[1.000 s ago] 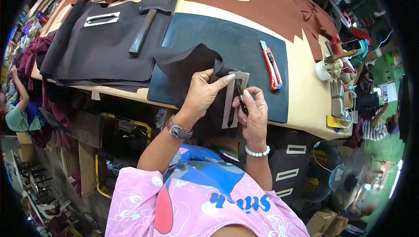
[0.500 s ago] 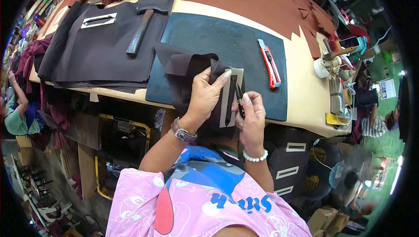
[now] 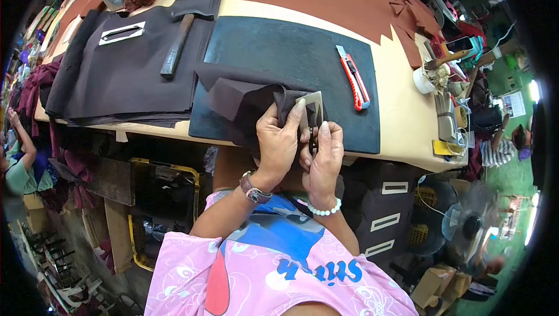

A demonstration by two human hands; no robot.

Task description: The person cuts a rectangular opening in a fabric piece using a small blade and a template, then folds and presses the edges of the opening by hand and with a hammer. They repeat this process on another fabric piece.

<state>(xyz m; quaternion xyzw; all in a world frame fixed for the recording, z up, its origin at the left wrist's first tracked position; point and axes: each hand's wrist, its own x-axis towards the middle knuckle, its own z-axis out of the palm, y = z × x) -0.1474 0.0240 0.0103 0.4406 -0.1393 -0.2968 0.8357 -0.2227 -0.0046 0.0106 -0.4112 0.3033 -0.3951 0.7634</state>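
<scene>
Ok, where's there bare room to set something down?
The dark rectangular mat, far half, between dark flat fabric stack and red utility knife; also cream tabletop between mat and round white tub. Crowded: mat's near edge, with left hand, right hand and bunched dark fabric.

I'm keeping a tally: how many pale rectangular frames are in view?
5: one held frame in the left hand, one on the dark stack, three on dark material at lower right: top, middle, bottom. More may be hidden.

Both hands (image 3: 278,146) (image 3: 322,168) side by side, half-curled
</scene>
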